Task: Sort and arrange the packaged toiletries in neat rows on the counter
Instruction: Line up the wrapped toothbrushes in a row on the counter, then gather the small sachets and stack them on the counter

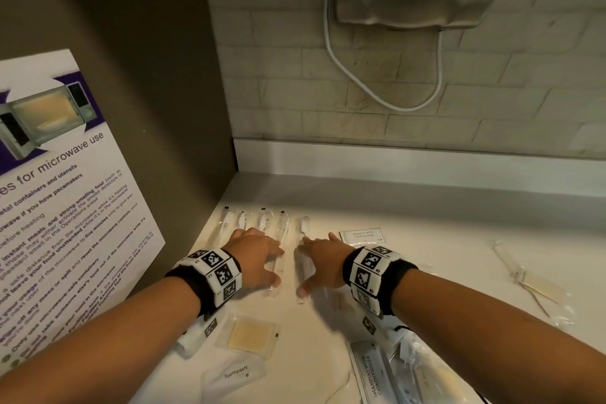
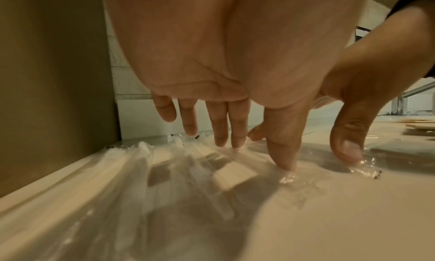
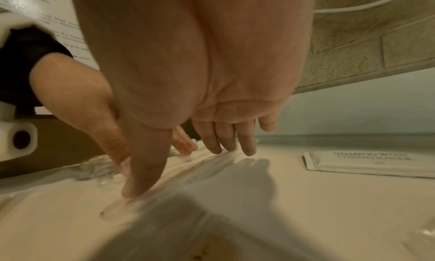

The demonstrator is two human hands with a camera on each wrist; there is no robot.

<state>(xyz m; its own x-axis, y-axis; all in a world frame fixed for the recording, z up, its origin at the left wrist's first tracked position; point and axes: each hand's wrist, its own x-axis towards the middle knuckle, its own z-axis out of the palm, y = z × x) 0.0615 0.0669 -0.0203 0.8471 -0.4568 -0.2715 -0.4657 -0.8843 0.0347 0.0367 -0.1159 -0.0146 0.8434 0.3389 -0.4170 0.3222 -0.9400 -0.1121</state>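
Observation:
Several clear-wrapped toothbrushes (image 1: 262,220) lie side by side at the counter's left end, next to the side wall. My left hand (image 1: 259,256) lies flat on the right part of this row, and its thumb (image 2: 282,153) and fingertips press the wrappers (image 2: 164,162). A small gap to the right lies one more wrapped toothbrush (image 1: 303,229). On it rests my right hand (image 1: 323,264), whose straight fingers (image 3: 244,144) and thumb press the wrapper (image 3: 188,172). Neither hand's fingers curl round anything.
A shampoo sachet (image 1: 362,236) lies just right of my right hand. Near the front edge are a yellowish packet (image 1: 249,334), a toothpaste sachet (image 1: 234,374) and another shampoo sachet (image 1: 370,374). More clear packets (image 1: 537,285) lie far right. A poster (image 1: 65,207) covers the left wall.

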